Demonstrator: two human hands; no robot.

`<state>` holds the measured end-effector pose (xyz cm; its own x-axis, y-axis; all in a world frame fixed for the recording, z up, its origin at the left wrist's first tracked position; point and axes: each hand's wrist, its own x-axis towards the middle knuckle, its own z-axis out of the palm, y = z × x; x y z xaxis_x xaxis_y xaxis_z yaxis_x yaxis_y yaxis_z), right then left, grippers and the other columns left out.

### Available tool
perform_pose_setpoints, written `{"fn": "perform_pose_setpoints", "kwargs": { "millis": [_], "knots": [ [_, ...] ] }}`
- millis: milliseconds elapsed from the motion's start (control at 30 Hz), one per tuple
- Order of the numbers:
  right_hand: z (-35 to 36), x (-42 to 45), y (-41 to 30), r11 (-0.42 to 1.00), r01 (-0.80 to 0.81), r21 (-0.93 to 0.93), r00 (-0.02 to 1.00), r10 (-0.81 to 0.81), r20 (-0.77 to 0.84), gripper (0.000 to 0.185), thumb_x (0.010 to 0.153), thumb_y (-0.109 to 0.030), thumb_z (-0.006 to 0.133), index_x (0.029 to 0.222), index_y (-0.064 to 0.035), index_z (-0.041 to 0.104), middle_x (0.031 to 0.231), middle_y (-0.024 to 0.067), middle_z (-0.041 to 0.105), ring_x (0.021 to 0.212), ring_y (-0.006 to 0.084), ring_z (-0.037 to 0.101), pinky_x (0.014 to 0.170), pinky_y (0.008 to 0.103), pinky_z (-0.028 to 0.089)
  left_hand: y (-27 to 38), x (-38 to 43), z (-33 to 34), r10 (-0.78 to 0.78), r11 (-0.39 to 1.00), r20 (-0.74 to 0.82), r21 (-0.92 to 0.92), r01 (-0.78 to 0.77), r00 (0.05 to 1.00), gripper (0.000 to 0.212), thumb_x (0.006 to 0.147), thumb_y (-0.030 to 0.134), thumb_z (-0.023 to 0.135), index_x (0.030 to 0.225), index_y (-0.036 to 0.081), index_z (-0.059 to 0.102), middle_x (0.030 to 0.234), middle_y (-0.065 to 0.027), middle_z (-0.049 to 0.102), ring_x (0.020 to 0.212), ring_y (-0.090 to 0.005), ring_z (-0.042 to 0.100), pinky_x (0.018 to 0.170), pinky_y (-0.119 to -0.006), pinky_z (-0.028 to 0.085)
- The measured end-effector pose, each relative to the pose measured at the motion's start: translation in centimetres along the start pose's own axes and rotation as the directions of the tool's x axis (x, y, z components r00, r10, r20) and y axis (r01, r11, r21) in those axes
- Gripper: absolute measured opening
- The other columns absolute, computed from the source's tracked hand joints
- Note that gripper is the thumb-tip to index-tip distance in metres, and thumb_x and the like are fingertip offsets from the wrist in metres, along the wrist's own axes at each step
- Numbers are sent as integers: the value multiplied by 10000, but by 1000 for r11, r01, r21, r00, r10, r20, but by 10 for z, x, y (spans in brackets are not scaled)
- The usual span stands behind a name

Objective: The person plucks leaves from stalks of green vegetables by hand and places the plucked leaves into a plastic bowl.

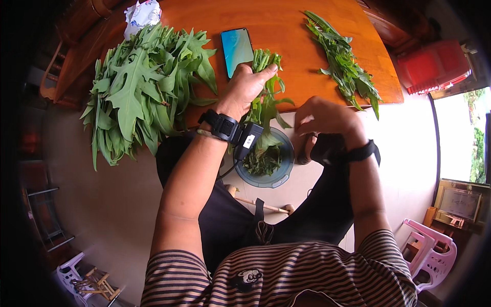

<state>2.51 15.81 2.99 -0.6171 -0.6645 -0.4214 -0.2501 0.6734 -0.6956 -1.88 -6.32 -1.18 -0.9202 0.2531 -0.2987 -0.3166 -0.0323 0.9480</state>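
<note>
My left hand point(249, 82) grips a bunch of leafy green stems point(264, 92) by the cut-end side, stems up and leaves hanging down. Beneath it, a round blue-grey plastic basin point(288, 153) on the floor holds chopped greens point(262, 161), partly hidden by my left wrist and the hanging leaves. My right hand point(324, 115), blurred, is apart from the bunch near the table's front edge, fingers loosely bent, with nothing seen in it. A large heap of lobed green leaves point(134, 88) lies on the table's left side, overhanging the edge. Farther right rests a smaller bunch of greens point(343, 57).
A smartphone point(234, 48) with a lit screen lies on the orange-brown wooden table point(284, 23). Behind the heap is a crumpled white printed wrapper point(144, 17). Red plastic stools point(433, 67) stand at right; pink plastic chairs point(433, 245) are at lower right.
</note>
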Motion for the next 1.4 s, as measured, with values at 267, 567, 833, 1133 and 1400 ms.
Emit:
{"fn": "perform_pose_setpoints", "kwargs": {
  "millis": [267,567,833,1133,1400],
  "knots": [
    [-22,-15,79,873,-445,-198,465,36,-884,247,799,-251,763,902,-32,712,833,159,705,782,343,684,694,432,524,6,-13,19,121,993,318,-53,-110,940,262,1009,279,613,1073,30,669,902,-72,746,752,-92,623,620,-271,556],
    [-16,-1,50,983,-180,-43,512,56,-857,160,802,-136,667,855,15,681,762,178,670,681,313,655,672,380,514,0,-8,25,2,991,175,-136,22,984,310,976,292,672,885,-4,661,718,-65,666,574,-134,615,507,-299,503],
    [0,4,5,951,147,272,948,-58,-312,154,809,-56,749,953,-5,732,796,54,712,736,96,634,700,278,516,-3,-5,24,99,970,70,-231,-80,993,207,869,148,775,782,5,653,733,-100,698,611,-135,641,513,-284,506],
    [-14,-3,18,991,56,123,587,67,-807,176,920,-93,631,1049,-14,720,897,87,715,795,162,668,730,299,526,-12,-3,30,201,954,182,-261,-150,962,219,802,-42,766,1011,-24,706,924,-92,739,784,-161,708,701,-292,574],
    [-15,0,35,983,83,-165,566,-183,-804,225,917,-3,589,1116,-8,695,947,140,674,824,280,661,732,343,523,-10,-8,32,192,976,234,-152,-159,953,247,809,-11,779,1048,-2,719,954,-61,744,824,-126,693,744,-267,564]
  ]
}}
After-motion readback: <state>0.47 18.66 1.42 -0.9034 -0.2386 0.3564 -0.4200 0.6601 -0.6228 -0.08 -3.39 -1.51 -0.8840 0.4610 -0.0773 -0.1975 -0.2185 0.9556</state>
